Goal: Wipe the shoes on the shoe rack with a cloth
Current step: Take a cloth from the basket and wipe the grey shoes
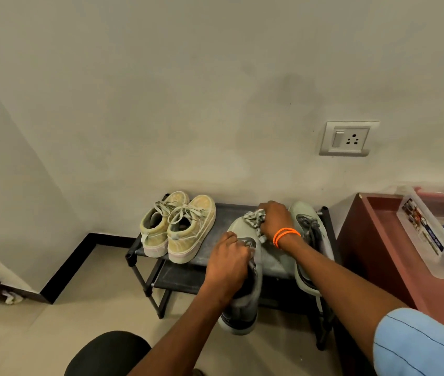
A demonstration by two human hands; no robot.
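A plain pale wall with a socket plate (348,138) backs a low black shoe rack (221,210) standing on a tiled floor.

The right hand (275,219) has its fingers curled round a bunched patterned cloth (254,218), pressing it onto the toe of a grey-green shoe (258,267). The left hand (227,263) grips that shoe at its collar, fingers tucked inside the opening, holding it tilted with the heel hanging off the rack's front edge.

To wipe well, I judge the left grip should stay firm so the shoe cannot twist, while the cloth runs from toe back along the sides in overlapping strokes. The cloth should be refolded to a cleaner face as it soils.

Its mate (310,248) lies along the rack's right edge. A beige pair (180,229) sits at the rack's left end, apparently awaiting its turn.
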